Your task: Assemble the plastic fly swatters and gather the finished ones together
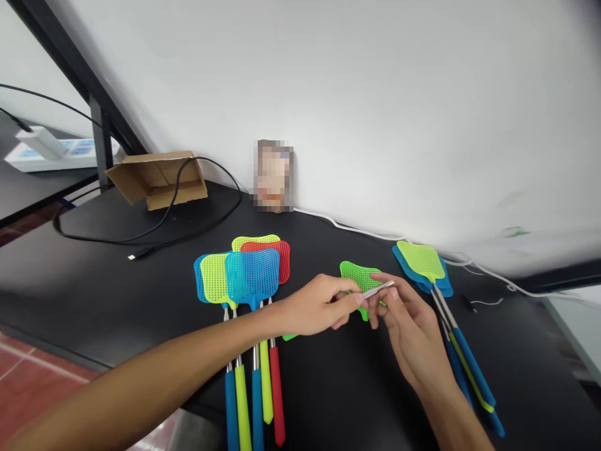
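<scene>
My left hand (328,304) pinches a thin silver metal rod (379,289) between thumb and fingers. The fingers of my right hand (413,319) close around the rod's free end, with the thumb against it. Behind both hands lies a green fly swatter head (359,274), partly covered by my fingers. Under my left wrist shows a small bit of green plastic (290,337); what it belongs to is hidden. Left of my hands lie several fly swatters, with a blue swatter (253,272) on top and a red swatter (278,401) at the side. My left forearm crosses over their shafts.
More swatters, a yellow-green one (422,258) uppermost, lie at the right of the black table (347,401). An open cardboard box (176,197) and a black cable (173,216) sit at the back left. A white cable (357,232) runs along the wall. Near it stands a blurred-out item (273,175).
</scene>
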Demonstrator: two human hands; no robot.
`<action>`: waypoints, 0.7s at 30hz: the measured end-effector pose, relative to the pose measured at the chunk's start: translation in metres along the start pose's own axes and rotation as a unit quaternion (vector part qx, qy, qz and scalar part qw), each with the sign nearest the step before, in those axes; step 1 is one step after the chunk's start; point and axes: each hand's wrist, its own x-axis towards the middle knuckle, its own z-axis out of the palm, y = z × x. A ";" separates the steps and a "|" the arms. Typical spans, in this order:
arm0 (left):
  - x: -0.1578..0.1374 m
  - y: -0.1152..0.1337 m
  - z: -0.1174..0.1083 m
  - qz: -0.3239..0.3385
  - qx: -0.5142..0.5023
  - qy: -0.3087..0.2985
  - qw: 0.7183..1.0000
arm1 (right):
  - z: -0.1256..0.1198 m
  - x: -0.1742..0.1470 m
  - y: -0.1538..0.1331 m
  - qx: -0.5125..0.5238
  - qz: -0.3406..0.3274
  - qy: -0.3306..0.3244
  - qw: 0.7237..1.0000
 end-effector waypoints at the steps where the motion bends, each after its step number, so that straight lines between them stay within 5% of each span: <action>1: -0.001 0.000 0.001 0.002 0.004 -0.015 1.000 | 0.001 -0.001 0.001 0.020 0.006 -0.002 1.000; 7: -0.001 0.001 0.001 -0.037 -0.024 -0.058 0.997 | 0.004 0.000 0.002 0.089 0.039 0.009 0.995; 15: -0.001 0.009 -0.005 -0.093 -0.042 -0.127 0.987 | -0.044 0.022 -0.016 0.142 -0.054 0.235 0.960; 18: -0.001 0.006 -0.004 -0.098 -0.043 -0.117 0.987 | -0.039 0.023 -0.011 0.139 -0.045 0.234 0.961; 21: 0.000 0.002 -0.002 -0.099 -0.043 -0.092 0.990 | -0.011 0.012 -0.001 0.132 0.014 0.163 0.978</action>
